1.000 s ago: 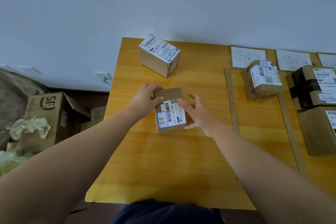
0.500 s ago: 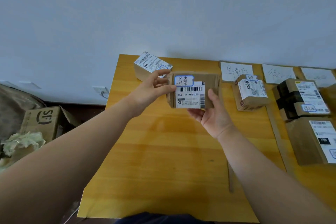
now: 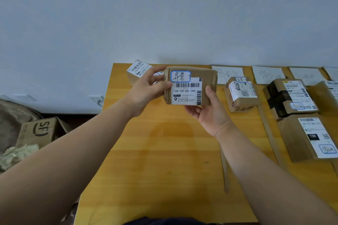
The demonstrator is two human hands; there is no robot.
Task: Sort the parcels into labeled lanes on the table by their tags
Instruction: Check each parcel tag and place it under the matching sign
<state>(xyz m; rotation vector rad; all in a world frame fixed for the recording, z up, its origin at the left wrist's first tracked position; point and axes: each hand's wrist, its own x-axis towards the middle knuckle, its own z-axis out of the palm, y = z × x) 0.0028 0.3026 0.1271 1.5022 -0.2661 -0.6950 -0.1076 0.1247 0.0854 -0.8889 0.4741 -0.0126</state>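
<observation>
Yellow table (image 3: 164,151) (wood-grained) meets pale wall (image 3: 164,14).

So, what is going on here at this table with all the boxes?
A person is sorting parcels. The left hand and the right hand hold a small brown parcel above the wooden table. Its blue-bordered tag faces the camera, as if being read. To the right, paper signs head lanes divided by cardboard strips, where sorted parcels already lie. A white-labelled box waits behind the left hand.
</observation>
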